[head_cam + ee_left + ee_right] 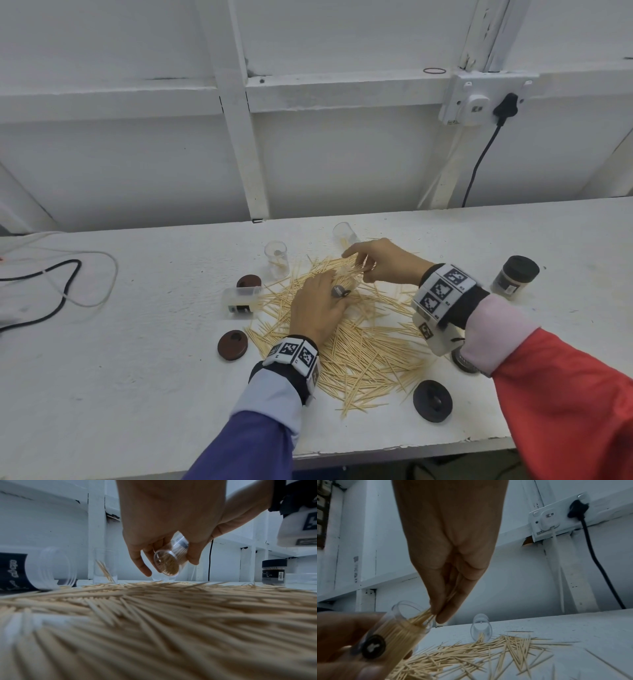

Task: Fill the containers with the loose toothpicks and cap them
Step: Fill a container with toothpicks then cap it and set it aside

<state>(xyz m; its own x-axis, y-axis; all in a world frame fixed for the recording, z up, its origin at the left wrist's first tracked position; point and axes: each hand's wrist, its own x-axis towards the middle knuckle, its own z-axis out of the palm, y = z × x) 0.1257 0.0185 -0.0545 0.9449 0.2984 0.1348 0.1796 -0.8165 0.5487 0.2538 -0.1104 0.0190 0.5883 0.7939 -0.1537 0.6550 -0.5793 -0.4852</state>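
Toothpick pile (pixel 154 628) is lying nearest the lens in the left wrist view, spreading across the white table (pixel 137 342). Left hand (pixel 317 308) is curling round a clear container (pixel 399 630), tilting it above the pile's far side. Right hand (pixel 383 262) is pinching a small bundle of toothpicks (pixel 421 616) and feeding the ends into the open mouth.

Handling, judged: container is light, rigid and smooth, so likely slippery; best held round the mid-wall. Toothpicks are stiff, thin and snappable; best pinched near one end, kept parallel.

Views: the right wrist view alone is showing the bundle entering the mouth. The left wrist view is showing the container's round base (pixel 166 563), packed with sticks. The head view alone is showing the loose lids (pixel 432 401) and a capped jar (pixel 515 277) at the right.
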